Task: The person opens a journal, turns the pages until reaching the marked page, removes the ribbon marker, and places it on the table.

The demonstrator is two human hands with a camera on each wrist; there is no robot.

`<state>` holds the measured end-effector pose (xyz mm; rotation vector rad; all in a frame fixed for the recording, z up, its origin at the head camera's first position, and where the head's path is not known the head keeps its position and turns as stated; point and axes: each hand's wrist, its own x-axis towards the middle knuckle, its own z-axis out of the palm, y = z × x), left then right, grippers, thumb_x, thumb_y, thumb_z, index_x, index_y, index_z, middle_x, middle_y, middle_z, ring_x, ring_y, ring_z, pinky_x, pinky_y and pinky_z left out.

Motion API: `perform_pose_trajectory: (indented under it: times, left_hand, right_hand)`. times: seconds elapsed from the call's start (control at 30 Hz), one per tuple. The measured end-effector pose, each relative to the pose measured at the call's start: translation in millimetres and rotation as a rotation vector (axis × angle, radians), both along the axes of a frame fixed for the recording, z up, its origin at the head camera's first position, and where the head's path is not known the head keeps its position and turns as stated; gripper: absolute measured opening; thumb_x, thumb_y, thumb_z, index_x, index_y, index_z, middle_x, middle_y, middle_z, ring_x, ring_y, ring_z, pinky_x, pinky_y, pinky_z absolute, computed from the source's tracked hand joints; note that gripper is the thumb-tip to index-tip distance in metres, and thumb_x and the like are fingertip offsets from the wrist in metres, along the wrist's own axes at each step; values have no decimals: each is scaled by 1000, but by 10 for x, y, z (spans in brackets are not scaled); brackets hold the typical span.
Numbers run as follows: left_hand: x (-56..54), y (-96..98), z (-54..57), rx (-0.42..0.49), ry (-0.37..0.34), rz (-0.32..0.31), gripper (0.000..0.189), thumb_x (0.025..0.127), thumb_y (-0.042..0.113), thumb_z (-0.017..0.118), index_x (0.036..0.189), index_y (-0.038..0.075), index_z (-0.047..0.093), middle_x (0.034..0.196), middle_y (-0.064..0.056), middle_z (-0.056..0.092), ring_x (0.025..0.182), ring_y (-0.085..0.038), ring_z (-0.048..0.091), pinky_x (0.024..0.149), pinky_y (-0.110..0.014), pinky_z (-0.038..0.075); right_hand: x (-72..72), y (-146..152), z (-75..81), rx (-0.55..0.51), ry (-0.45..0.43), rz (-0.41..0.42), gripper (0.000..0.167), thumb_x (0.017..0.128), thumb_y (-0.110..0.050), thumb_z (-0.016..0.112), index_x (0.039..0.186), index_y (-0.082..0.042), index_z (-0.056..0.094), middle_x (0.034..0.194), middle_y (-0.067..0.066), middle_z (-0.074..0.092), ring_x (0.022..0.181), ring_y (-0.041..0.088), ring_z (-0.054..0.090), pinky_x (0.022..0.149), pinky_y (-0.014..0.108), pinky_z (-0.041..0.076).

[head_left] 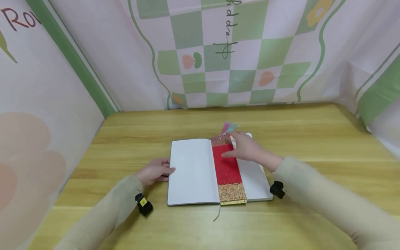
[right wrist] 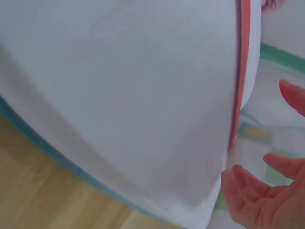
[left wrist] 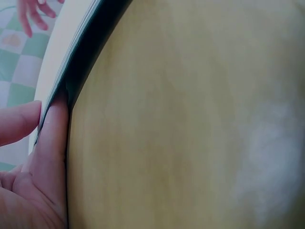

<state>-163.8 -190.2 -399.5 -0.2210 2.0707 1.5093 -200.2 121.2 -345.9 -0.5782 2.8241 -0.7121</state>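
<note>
An open notebook with blank white pages lies on the table. Along its middle fold, over the right page, lies a red bookmark with gold patterned ends and a pink and pale blue tassel at the far end. My left hand holds the notebook's left edge, thumb over the page and fingers beneath the dark cover; the left wrist view shows this grip. Over the bookmark's far part hovers my right hand, thumb and fingers apart. The right wrist view shows that hand holding nothing.
The wooden table runs back to a hanging cloth with green checks. Another printed cloth hangs along the left side. A thin grey ribbon sticks out from the notebook's near edge.
</note>
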Motion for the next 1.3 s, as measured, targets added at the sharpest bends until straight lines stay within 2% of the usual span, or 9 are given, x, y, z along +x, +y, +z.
perform_pose_trajectory:
  times: [0.23, 0.53, 0.8, 1.07, 1.2, 1.3]
  left_hand:
    - [17, 15, -13, 7, 0, -7, 36, 94, 8, 58, 126, -4, 47, 105, -8, 64, 76, -9, 58, 65, -21, 52]
    - [11, 27, -13, -1, 9, 7, 39, 94, 8, 58, 129, -3, 46, 112, -11, 63, 77, -9, 58, 66, -22, 53]
    - [5, 19, -4, -9, 17, 2, 37, 94, 9, 58, 127, -3, 48, 105, -8, 64, 76, -10, 58, 65, -21, 53]
    - [-5, 9, 7, -18, 18, 9, 33, 94, 9, 58, 123, -2, 49, 98, -5, 62, 75, -9, 57, 64, -21, 52]
    - [2, 19, 4, -21, 19, 8, 34, 93, 8, 58, 125, -3, 49, 101, -6, 62, 76, -10, 57, 65, -22, 53]
    - [7, 27, -3, -27, 17, 12, 35, 93, 9, 59, 125, -2, 49, 104, -8, 62, 78, -10, 57, 66, -22, 53]
  right_hand:
    - [-212, 34, -115, -10, -166, -55, 94, 76, -36, 79, 141, 10, 28, 133, 31, 46, 120, 43, 48, 94, 50, 46]
    - [-327, -8, -183, -12, -250, -84, 103, 74, -36, 81, 145, 8, 20, 143, 30, 35, 130, 43, 36, 104, 53, 36]
    - [-328, -68, -221, -16, -219, -95, 101, 72, -33, 82, 144, 6, 22, 140, 29, 37, 130, 43, 35, 105, 53, 35]
    - [-301, -99, -231, -83, -280, -134, 100, 74, -26, 81, 145, 2, 17, 141, 27, 36, 129, 41, 36, 103, 53, 37]
    - [-294, -56, -249, -136, -306, -136, 98, 77, -20, 79, 147, 1, 14, 143, 28, 33, 131, 42, 34, 103, 52, 38]
    - [-286, 5, -260, -192, -324, -136, 94, 80, -13, 75, 149, 0, 12, 139, 31, 37, 124, 41, 43, 97, 48, 45]
